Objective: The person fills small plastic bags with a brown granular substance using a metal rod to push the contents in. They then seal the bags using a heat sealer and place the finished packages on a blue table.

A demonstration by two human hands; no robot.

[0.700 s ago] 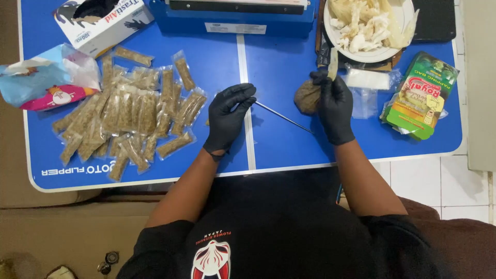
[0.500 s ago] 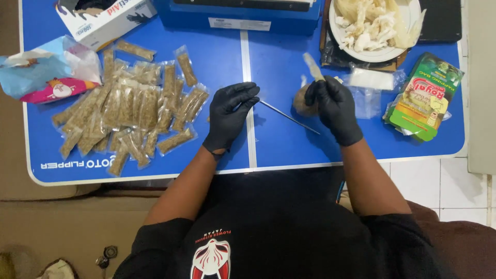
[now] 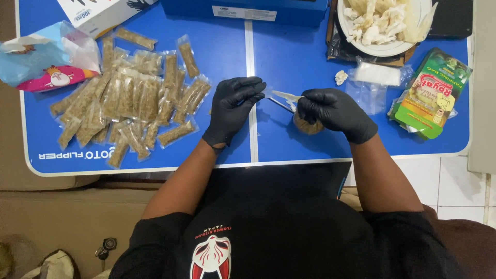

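Both my hands wear black gloves over a blue folding table. My left hand pinches the end of a narrow clear plastic bag with its fingertips. My right hand is closed just to the right of it, gripping a brown lump underneath and a thin metal stick that points towards my left hand. The bag's open end meets my right fingers. What is inside the bag cannot be made out.
A heap of several filled narrow packets lies at the left. A white plate of pale pieces, a stack of clear bags, a green pouch, a blue box and a white box ring the hands.
My right hand has moved left with the brown lump, closing the gap to my left hand. The stick shows much shorter between them, and the clear bag now lies between the fingertips.
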